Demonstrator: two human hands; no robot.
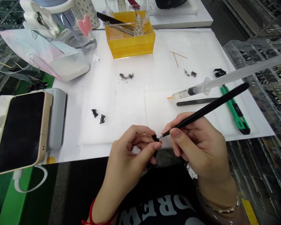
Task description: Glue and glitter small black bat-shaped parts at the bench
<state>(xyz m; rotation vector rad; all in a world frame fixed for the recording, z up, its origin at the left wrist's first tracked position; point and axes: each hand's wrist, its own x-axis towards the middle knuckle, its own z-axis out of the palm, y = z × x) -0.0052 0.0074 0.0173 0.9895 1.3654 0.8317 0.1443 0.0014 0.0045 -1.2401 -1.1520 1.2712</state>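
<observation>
Between the thumb and fingers of my left hand (133, 151) is a small black part (155, 137), pinched above the table's front edge. A crumpled white tissue (136, 150) is tucked in the same palm. My right hand (196, 143) grips black tweezers (201, 112) like a pen, their fine tip at the small part's right side. Whether the tip touches or grips it is too small to tell. Two similar black parts (98, 116) lie on the white mat (128, 103) to the left.
A syringe (201, 87) with an orange tip, a dark flat tool (196, 102) and a green utility knife (235, 109) lie right. Tiny black bits (126, 76) sit mid-mat. Behind stands a yellow box (131, 43); a phone (20, 131) leans left. Clear compartment trays (255, 51) flank the right.
</observation>
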